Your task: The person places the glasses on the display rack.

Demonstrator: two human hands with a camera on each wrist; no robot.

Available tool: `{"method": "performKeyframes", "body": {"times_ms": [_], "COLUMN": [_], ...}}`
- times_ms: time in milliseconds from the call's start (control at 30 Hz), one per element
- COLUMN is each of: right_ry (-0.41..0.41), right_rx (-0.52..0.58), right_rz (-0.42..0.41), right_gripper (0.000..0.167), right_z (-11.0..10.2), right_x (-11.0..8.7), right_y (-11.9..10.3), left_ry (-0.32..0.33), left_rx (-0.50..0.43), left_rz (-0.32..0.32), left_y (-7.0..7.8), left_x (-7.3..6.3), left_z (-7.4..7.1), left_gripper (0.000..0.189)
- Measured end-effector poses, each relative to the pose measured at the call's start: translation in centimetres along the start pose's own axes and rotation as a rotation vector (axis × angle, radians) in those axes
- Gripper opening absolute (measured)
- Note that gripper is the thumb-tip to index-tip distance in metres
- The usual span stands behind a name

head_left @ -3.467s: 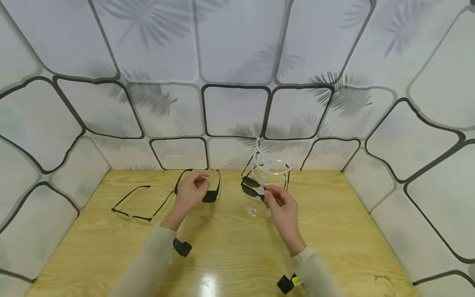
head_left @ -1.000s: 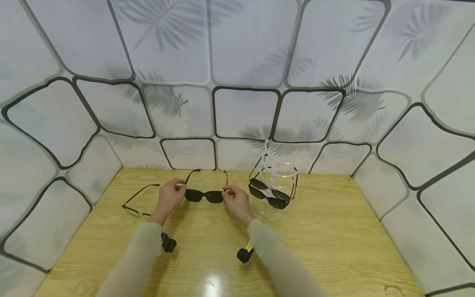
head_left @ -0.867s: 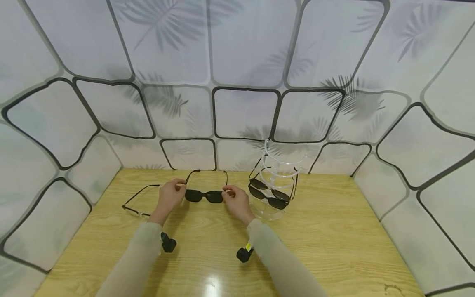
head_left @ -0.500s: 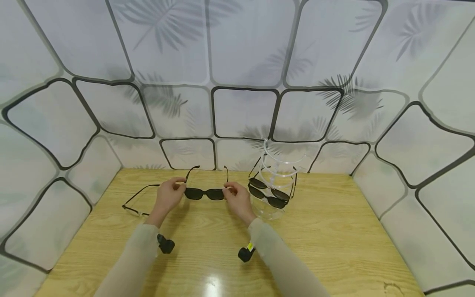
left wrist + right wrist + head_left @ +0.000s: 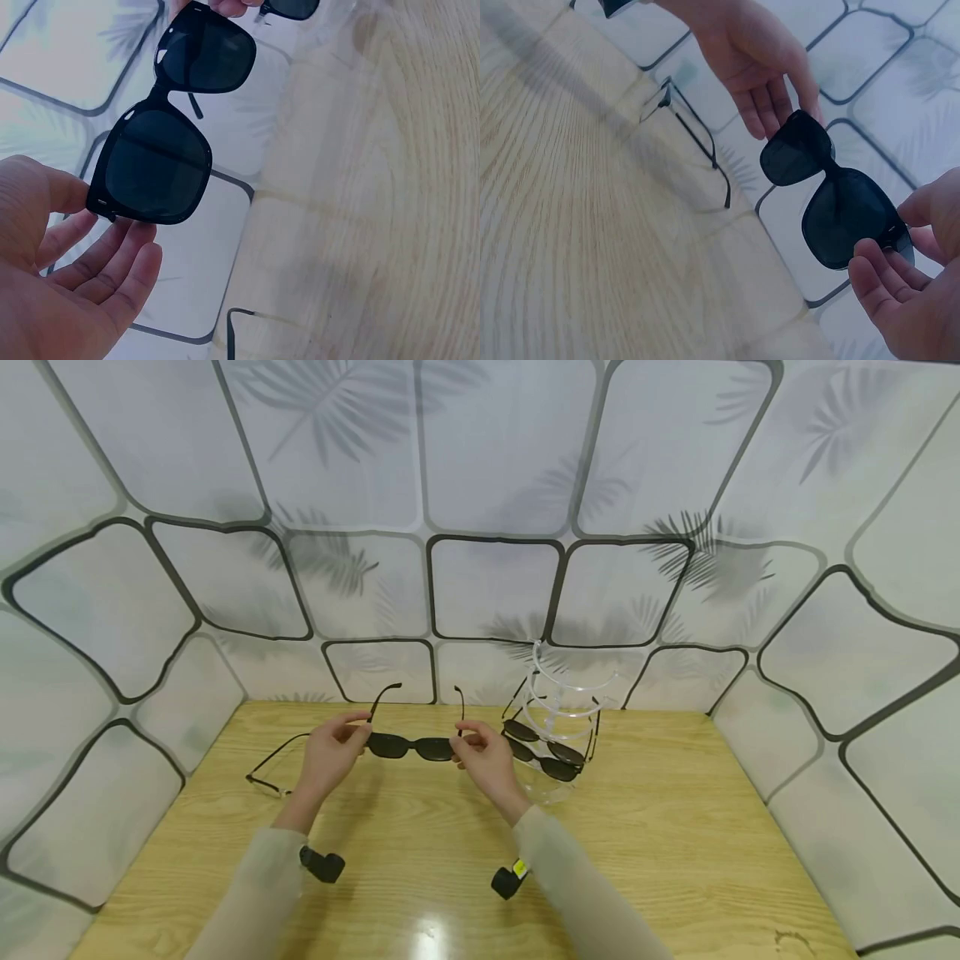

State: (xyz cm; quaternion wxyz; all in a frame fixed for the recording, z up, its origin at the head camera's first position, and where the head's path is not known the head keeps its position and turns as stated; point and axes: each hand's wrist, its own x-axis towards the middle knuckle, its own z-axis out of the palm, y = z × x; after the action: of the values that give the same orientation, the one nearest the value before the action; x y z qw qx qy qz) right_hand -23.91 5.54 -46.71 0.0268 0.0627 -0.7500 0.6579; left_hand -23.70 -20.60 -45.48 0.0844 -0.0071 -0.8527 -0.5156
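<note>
Dark sunglasses (image 5: 408, 747) are held between the left hand (image 5: 330, 757) and the right hand (image 5: 486, 762); the frame looks like smooth black plastic with a soft sheen, and the tinted lenses are seen glossy from the wrist views. Beneath both hands, the counter (image 5: 675, 843) is shown as pale wood with plain grain, lacquered to a shine, a bright glare caught near the sleeves. Just right of the right hand, a display stand (image 5: 564, 710) is made out as clear, glossy plastic. Left of the left hand, thin-rimmed glasses (image 5: 279, 768) are seen, seemingly of slender dark metal. Both sleeves (image 5: 577, 902) are seen in matt, soft beige cloth.
</note>
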Motion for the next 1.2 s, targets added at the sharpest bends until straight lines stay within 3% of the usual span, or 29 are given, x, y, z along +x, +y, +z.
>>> {"method": "performKeyframes", "body": {"times_ms": [167,533,933,1200], "right_ry": [-0.019,-0.071,-0.079,-0.047], "right_rx": [0.042,0.084,0.102,0.094], "right_rz": [-0.012,-0.002,-0.056,-0.076], "right_gripper": [0.031,0.033,0.036,0.037], "right_z": [-0.4,-1.3,-2.6,-3.6], "right_x": [-0.6,-2.0,-3.9,-5.6], "right_y": [-1.3,-3.2,-4.4,-5.4], "left_ry": [0.02,0.015,-0.023,-0.044], "left_rx": [-0.062,-0.097,-0.166,-0.198], "left_rz": [0.023,0.058,0.16,0.195], "left_y": [1.0,2.2,2.9,3.9], "left_x": [-0.8,-2.0,-2.4,-2.4], "left_z": [-0.5,-1.2,-1.2,-0.8], "left_gripper": [0.036,0.035,0.032,0.029]}}
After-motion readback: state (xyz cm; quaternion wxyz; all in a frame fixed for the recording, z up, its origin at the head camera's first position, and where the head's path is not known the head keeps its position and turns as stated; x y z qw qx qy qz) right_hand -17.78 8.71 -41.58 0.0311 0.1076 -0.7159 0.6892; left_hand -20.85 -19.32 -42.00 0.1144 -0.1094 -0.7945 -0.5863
